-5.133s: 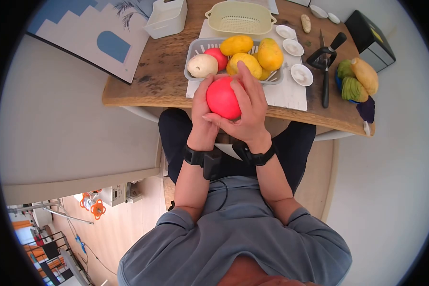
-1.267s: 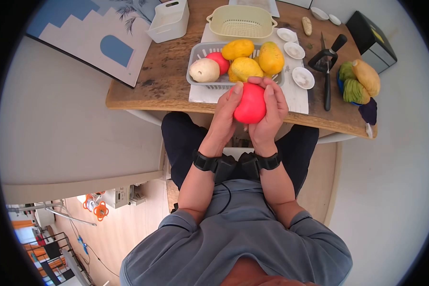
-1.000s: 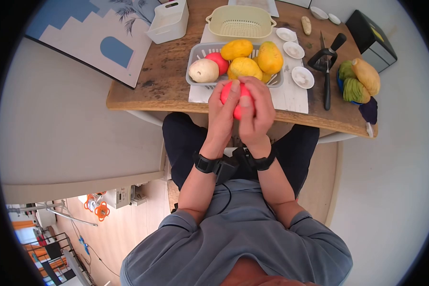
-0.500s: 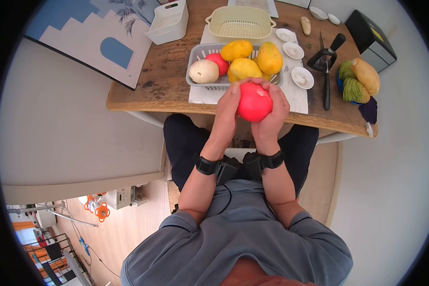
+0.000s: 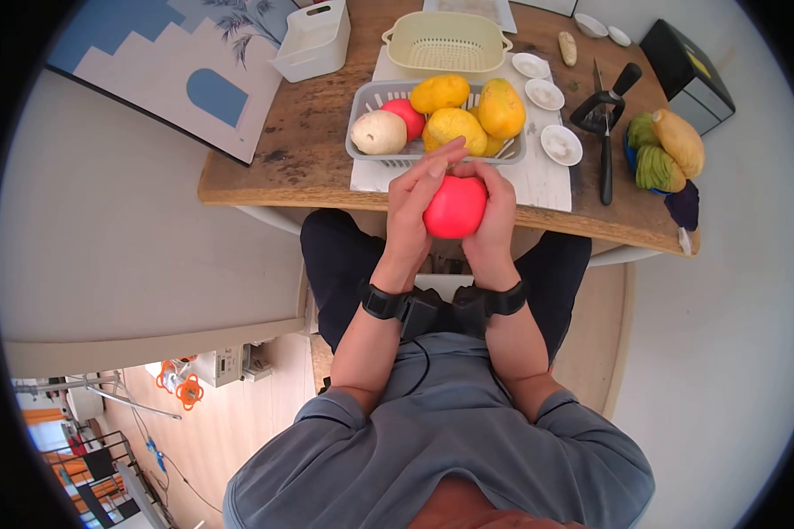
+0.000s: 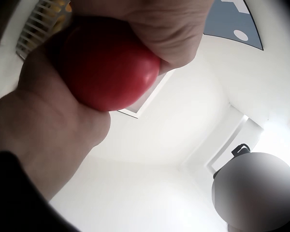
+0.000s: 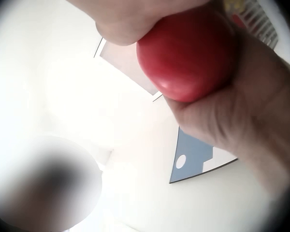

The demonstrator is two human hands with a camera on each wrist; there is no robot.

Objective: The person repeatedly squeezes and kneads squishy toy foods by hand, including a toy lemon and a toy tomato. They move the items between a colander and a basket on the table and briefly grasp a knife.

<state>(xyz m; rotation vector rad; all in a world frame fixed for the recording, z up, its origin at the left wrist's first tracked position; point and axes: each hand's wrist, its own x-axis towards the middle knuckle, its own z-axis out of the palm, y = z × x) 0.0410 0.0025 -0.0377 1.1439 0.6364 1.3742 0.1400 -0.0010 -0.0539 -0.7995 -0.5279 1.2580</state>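
In the head view both hands cup a smooth, round red vegetable (image 5: 455, 210) just off the table's front edge. My left hand (image 5: 406, 212) wraps its left side, with fingers reaching over the far side. The right hand (image 5: 498, 216) curls round the right side. Both wrist views show the glossy red skin pressed between the palms. Just beyond the hands stands a grey slotted basket (image 5: 359, 99), holding several yellow fruits (image 5: 455, 132), another red one (image 5: 404, 117) and a pale round one (image 5: 378, 132).
Behind the basket is a cream colander (image 5: 445, 42), with a white bin (image 5: 313, 40) to its left. Small white dishes (image 5: 561, 145) line the right side. Farther right lie a black-handled knife (image 5: 606, 172) and a pile of green and tan produce (image 5: 666, 154). A framed picture (image 5: 216, 97) leans left.
The hands keep turning the red vegetable between them. Since half a second ago they have drawn slightly nearer the body, the left fingers have shifted over its far side, and its pale mark no longer shows.
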